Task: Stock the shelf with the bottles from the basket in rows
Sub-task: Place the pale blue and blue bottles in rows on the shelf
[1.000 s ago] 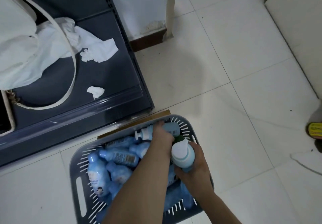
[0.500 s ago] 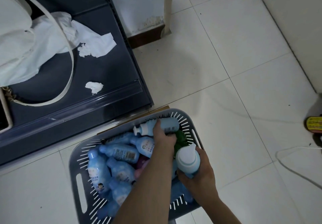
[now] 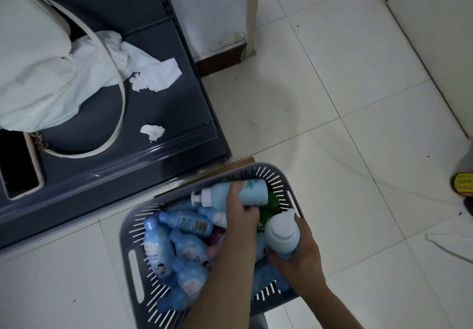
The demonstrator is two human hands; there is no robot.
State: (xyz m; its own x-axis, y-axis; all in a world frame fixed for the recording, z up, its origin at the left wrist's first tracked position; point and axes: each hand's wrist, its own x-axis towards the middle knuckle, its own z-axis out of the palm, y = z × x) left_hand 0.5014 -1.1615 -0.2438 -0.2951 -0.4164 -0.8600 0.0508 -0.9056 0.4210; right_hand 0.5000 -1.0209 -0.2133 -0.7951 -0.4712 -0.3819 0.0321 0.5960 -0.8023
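Over the grey slotted plastic basket (image 3: 124, 246), the left hand (image 3: 242, 216) grips a smooth pale-blue pump bottle (image 3: 220, 196) lying sideways; the right hand (image 3: 302, 254) clasps an upright white-capped pale-blue bottle (image 3: 281, 234); label writing unreadable

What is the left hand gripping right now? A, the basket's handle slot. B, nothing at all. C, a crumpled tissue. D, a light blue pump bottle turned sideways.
D: the left hand curls round the pump bottle, which lies sideways over the far end of the basket.
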